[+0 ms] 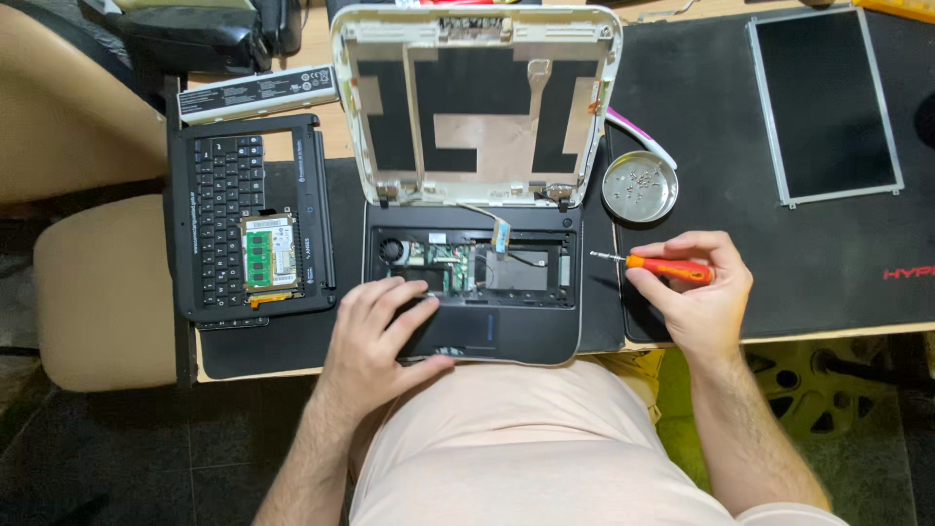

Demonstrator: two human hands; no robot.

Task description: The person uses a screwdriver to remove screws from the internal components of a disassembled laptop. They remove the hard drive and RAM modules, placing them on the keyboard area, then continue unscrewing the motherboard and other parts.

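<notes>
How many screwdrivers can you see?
1: the orange-handled screwdriver in the right hand, beside the opened laptop that the left hand rests on. Others may be hidden.

Removed keyboard (229, 219), grey battery (258, 93), round screw dish (639, 187), bare screen panel (825, 105)

Wooden desk (321, 44) with two black mats.
Beyond the screwdriver grip: screw dish (639, 187), screen panel (826, 105). Left of it: laptop (474, 292), keyboard (248, 219), battery (258, 93).

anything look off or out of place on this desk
The laptop is stripped: its keyboard lies apart at the left with green memory sticks on it, and the screen panel lies at the far right.
</notes>
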